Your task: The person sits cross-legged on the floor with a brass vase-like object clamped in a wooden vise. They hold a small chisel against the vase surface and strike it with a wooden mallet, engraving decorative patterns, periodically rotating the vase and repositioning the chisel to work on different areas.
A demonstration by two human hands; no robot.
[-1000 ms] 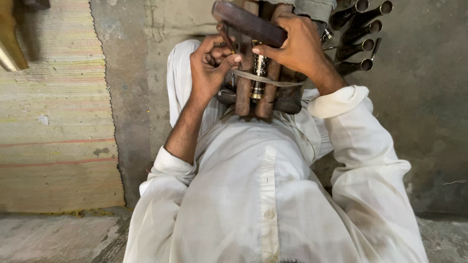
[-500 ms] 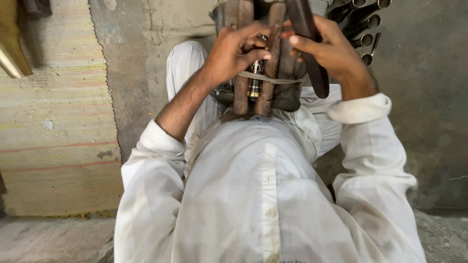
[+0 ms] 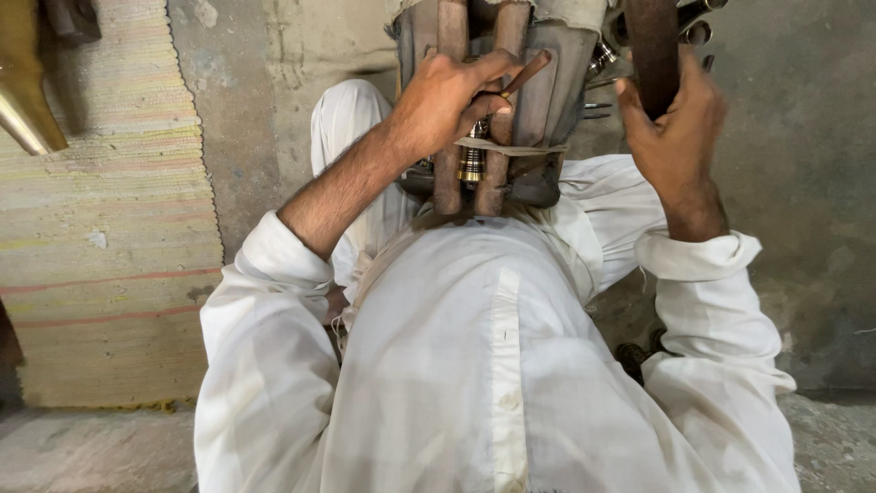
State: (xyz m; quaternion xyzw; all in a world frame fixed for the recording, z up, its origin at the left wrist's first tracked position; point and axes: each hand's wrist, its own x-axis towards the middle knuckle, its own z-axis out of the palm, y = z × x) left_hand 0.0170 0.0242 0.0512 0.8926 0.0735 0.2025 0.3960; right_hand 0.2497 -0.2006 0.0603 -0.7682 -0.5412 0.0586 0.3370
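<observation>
Rust-brown wooden frame of upright bars, bound by pale tape, sits at twelve o'clock above the lap. Left hand pinches a thin brown stick against it; right hand, at two o'clock, grips a dark flat wooden bar. Striped woven mat lies at nine o'clock.

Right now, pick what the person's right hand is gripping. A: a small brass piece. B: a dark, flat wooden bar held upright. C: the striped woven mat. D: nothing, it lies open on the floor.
B: the right hand is closed around a dark wooden bar that stands upright beside the wooden clamp, while the left hand rests on the clamp's slats.
</observation>
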